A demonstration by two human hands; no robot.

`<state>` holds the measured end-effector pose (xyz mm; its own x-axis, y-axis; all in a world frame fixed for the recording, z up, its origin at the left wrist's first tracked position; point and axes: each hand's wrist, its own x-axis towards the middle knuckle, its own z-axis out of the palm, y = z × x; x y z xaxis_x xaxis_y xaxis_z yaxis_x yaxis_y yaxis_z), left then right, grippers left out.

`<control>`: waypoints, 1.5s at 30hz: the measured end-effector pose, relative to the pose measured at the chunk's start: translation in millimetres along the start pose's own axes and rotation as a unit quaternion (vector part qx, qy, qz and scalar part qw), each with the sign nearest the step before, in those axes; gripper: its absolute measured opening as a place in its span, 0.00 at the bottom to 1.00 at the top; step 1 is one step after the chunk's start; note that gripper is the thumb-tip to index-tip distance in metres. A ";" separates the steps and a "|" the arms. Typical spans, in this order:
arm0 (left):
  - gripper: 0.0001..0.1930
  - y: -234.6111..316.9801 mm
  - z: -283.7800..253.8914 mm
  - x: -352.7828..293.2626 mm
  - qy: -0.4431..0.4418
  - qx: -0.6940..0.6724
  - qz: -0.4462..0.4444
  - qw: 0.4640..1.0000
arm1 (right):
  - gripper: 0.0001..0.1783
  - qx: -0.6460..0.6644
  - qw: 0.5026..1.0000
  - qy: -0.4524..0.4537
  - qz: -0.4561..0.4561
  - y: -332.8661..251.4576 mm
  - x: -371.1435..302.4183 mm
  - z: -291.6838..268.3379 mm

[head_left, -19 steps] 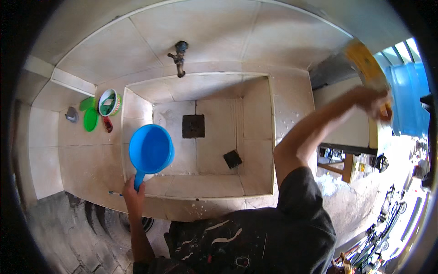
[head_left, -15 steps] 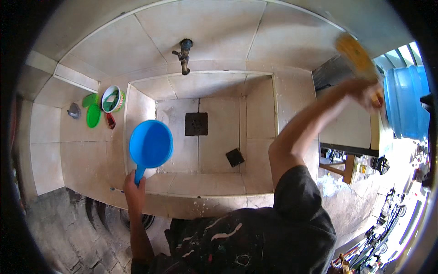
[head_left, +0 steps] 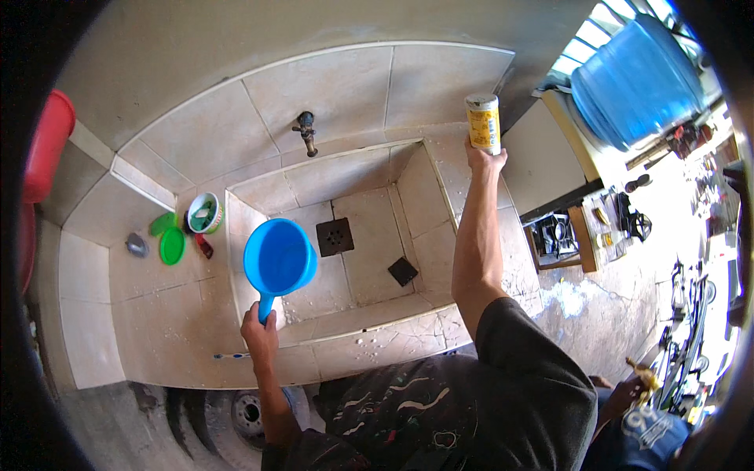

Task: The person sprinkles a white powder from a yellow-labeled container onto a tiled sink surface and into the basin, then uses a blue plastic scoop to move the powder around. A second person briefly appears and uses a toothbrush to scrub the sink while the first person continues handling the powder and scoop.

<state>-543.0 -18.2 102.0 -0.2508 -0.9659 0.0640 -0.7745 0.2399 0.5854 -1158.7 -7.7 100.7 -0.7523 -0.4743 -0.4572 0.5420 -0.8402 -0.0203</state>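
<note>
My left hand (head_left: 261,334) is closed round the handle of a blue plastic dipper (head_left: 279,257), held over the left side of the tiled sink (head_left: 424,161). The dipper's mouth faces up and no contents can be made out. My right arm stretches forward, and my right hand (head_left: 487,159) grips a yellow and white canister (head_left: 484,125) near its bottom. It is upright above the sink's back right ledge; whether it touches the tiles I cannot tell. Beneath the brass faucet (head_left: 307,135), a dark drain cover (head_left: 335,237) and a loose dark square piece (head_left: 403,272) lie on the basin floor.
On the left counter are a white tub (head_left: 206,213), a green lid (head_left: 172,246) and a grey lump (head_left: 137,245). A toothbrush (head_left: 231,356) lies at the front edge. A large blue water jug (head_left: 638,82) stands far right. Another person (head_left: 640,436) is at lower right.
My right hand has brought the canister leftward from beside the water jug to the sink's back right ledge. The dipper stays in my left hand. The view has shifted; another person now shows.
</note>
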 end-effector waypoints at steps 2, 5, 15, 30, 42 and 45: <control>0.18 -2.6 -5.2 2.6 0.016 -0.021 0.040 0.999 | 0.30 0.037 0.999 0.024 -0.004 4.3 -24.1 -1.7; 0.17 -6.8 -12.9 6.4 0.005 -0.031 0.060 0.998 | 0.31 0.053 0.998 -0.026 0.015 5.1 -60.3 3.0; 0.14 -16.9 -11.6 48.9 -0.078 0.001 0.172 0.982 | 0.26 0.156 0.987 -0.029 0.000 9.7 -154.8 -20.6; 0.10 -68.5 -52.8 42.3 -0.135 -0.053 0.237 0.961 | 0.31 0.034 0.972 -0.230 -0.015 38.3 -278.1 -151.0; 0.13 -84.1 -64.9 29.1 -0.150 -0.072 0.212 0.963 | 0.33 -0.069 0.932 -0.352 -0.057 78.4 -330.1 -151.6; 0.14 -86.2 -63.2 29.0 -0.135 -0.077 0.217 0.964 | 0.33 -0.079 0.944 -0.307 -0.089 80.7 -344.8 -145.9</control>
<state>-446.8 -73.0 104.4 -0.6905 -0.7116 0.1296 -0.4715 0.5788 0.6653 -800.9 126.4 126.9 -0.8857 -0.4333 0.1669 0.3993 -0.8942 -0.2024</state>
